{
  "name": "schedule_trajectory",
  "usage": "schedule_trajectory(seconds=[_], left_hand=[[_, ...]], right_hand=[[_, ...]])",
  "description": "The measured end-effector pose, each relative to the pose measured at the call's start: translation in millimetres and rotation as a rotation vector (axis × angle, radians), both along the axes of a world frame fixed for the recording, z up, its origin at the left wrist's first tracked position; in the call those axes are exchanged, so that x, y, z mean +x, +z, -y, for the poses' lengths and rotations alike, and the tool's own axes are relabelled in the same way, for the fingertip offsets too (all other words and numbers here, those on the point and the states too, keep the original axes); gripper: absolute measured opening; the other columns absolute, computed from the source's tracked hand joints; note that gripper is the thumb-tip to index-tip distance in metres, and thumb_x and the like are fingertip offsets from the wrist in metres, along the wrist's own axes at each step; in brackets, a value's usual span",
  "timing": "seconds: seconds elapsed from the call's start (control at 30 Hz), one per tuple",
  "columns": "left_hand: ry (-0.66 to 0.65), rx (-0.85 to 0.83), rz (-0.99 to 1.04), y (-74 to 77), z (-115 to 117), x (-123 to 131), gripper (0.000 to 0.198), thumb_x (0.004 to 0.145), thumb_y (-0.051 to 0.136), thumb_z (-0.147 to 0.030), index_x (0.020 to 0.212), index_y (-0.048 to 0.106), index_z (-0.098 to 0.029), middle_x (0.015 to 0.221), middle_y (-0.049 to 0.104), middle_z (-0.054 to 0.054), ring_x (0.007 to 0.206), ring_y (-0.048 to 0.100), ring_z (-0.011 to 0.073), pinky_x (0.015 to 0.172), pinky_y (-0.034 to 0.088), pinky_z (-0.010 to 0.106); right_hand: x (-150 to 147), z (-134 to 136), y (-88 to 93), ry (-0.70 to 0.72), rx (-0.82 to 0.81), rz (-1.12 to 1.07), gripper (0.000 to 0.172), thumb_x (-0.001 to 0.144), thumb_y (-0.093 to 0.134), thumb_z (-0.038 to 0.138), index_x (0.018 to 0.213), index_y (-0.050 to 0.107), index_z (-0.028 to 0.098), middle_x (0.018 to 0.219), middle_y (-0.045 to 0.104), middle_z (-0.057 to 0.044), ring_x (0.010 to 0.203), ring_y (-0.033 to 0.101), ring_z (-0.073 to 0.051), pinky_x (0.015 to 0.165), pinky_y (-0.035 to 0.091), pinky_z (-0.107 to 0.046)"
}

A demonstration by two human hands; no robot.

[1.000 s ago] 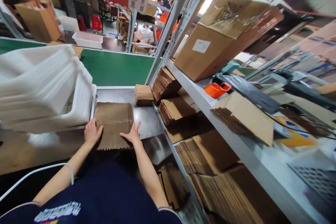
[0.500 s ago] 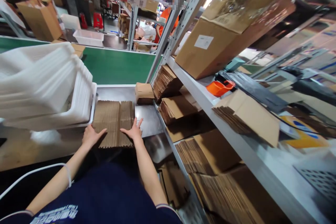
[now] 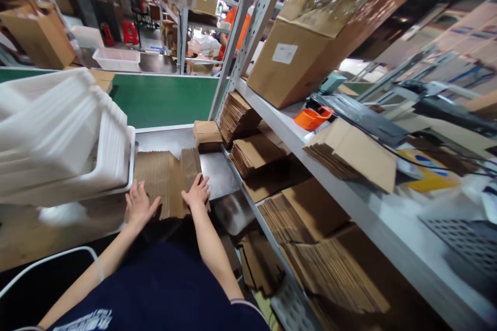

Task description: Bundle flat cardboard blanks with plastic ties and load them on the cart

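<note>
On the metal table in front of me stands a row of flattened cardboard boxes (image 3: 155, 181), packed on edge. A gap splits it into a wider left part and a narrower right part (image 3: 191, 164). My left hand (image 3: 140, 206) rests with fingers spread on the near left corner of the wide part. My right hand (image 3: 197, 192) lies over the near end of the narrow part, its thumb pointing toward the gap and its fingers apart. Neither hand is closed around the cardboard.
Nested white plastic bins (image 3: 112, 139) stand close on the left. Behind the table runs a green conveyor belt (image 3: 163, 101). A small cardboard bundle (image 3: 207, 135) sits by the rack (image 3: 279, 129), whose shelves hold more flattened boxes and a large carton (image 3: 287, 67). A person in orange (image 3: 244, 26) is beyond.
The gap between the two parts of the cardboard row has widened. My left fingers have moved onto the cardboard and spread. The camera view has shifted slightly to the right.
</note>
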State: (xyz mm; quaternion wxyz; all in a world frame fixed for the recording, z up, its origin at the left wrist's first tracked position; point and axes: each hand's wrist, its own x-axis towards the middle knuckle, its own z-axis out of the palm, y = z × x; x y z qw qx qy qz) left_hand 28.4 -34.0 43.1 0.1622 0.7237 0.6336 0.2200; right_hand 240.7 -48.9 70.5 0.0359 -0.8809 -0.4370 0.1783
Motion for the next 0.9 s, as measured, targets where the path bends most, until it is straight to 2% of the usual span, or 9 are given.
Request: schedule_trajectory(seconds=[0.13, 0.3, 0.4, 0.47, 0.53, 0.63, 0.7, 0.8, 0.9], left_hand=[[-0.159, 0.118, 0.07, -6.2, -3, 6, 0.074, 0.096, 0.061, -0.048, 0.154, 0.051, -0.003, 0.171, 0.029, 0.033, 0.163, 0.029, 0.045, 0.132, 0.028, 0.062], [-0.262, 0.207, 0.092, -11.6, -8, 2, 0.059, 0.1, 0.057, -0.048, 0.147, 0.061, -0.012, 0.172, 0.033, 0.028, 0.163, 0.03, 0.0427, 0.133, 0.025, 0.063], [-0.325, 0.134, -0.011, 2.8, -31, 14, 0.062, 0.102, 0.055, -0.045, 0.154, 0.057, -0.011, 0.175, 0.032, 0.028, 0.166, 0.026, 0.0433, 0.132, 0.02, 0.069], [-0.491, 0.083, -0.149, 20.0, -54, 39, 0.076, 0.098, 0.061, -0.039, 0.167, 0.045, -0.012, 0.18, 0.025, 0.026, 0.169, 0.018, 0.0424, 0.133, 0.013, 0.07], [-0.755, 0.079, -0.287, 37.2, -78, 76, 0.1, 0.085, 0.074, -0.027, 0.174, 0.032, -0.013, 0.183, 0.015, 0.022, 0.171, 0.01, 0.0406, 0.136, 0.004, 0.066], [-1.179, 0.105, -0.394, 50.3, -101, 142, 0.122, 0.067, 0.084, -0.016, 0.176, 0.03, -0.013, 0.182, 0.013, 0.023, 0.171, 0.008, 0.0405, 0.137, -0.002, 0.06], [-1.381, 0.06, -0.426, 47.3, -107, 181, 0.123, 0.064, 0.088, -0.023, 0.174, 0.033, -0.01, 0.18, 0.019, 0.027, 0.17, 0.013, 0.0415, 0.137, -0.001, 0.06], [-1.506, -0.034, -0.445, 30.5, -111, 218, 0.119, 0.068, 0.088, -0.041, 0.17, 0.038, -0.006, 0.175, 0.028, 0.032, 0.168, 0.023, 0.0438, 0.135, 0.005, 0.064], [-1.535, -0.046, -0.461, 11.9, -118, 226, 0.123, 0.067, 0.086, -0.047, 0.171, 0.036, -0.004, 0.174, 0.029, 0.034, 0.167, 0.023, 0.0465, 0.134, 0.006, 0.067]], right_hand=[[20, -6, 12.3, -0.014, 0.004, -0.034, 0.122, 0.082, 0.086, 0.047, 0.177, 0.017, 0.012, 0.153, 0.053, -0.031, 0.136, 0.057, -0.042, 0.111, 0.046, -0.052], [47, 13, 17.4, -0.013, 0.098, 0.091, 0.12, 0.08, 0.087, 0.039, 0.176, 0.02, 0.014, 0.147, 0.056, -0.028, 0.134, 0.056, -0.04, 0.113, 0.043, -0.051], [56, 28, 9.5, 0.014, 0.071, 0.077, 0.125, 0.078, 0.089, 0.039, 0.175, 0.018, 0.008, 0.149, 0.056, -0.029, 0.134, 0.055, -0.04, 0.113, 0.043, -0.051], [58, 33, 3.5, 0.005, 0.068, 0.061, 0.124, 0.077, 0.09, 0.039, 0.174, 0.02, 0.004, 0.151, 0.055, -0.03, 0.136, 0.055, -0.04, 0.115, 0.044, -0.051], [56, 35, 0.3, -0.019, 0.081, 0.047, 0.125, 0.076, 0.09, 0.04, 0.173, 0.021, 0.001, 0.154, 0.055, -0.03, 0.138, 0.054, -0.039, 0.116, 0.044, -0.05], [52, 32, 3.0, -0.043, 0.109, 0.027, 0.122, 0.079, 0.088, 0.038, 0.172, 0.021, -0.003, 0.159, 0.052, -0.033, 0.141, 0.054, -0.04, 0.118, 0.043, -0.048], [51, 31, 7.0, -0.048, 0.119, -0.004, 0.117, 0.08, 0.086, 0.036, 0.17, 0.024, -0.006, 0.166, 0.044, -0.034, 0.149, 0.049, -0.04, 0.124, 0.039, -0.049], [55, 50, 3.1, -0.052, 0.139, -0.067, 0.122, 0.075, 0.091, 0.039, 0.169, 0.028, -0.005, 0.176, 0.027, -0.034, 0.165, 0.028, -0.043, 0.136, 0.021, -0.056], [60, 101, -28.8, -0.153, 0.366, -0.087, 0.125, 0.078, 0.084, 0.055, 0.171, 0.024, -0.004, 0.179, 0.016, -0.032, 0.17, 0.01, -0.044, 0.137, 0.012, -0.065]])
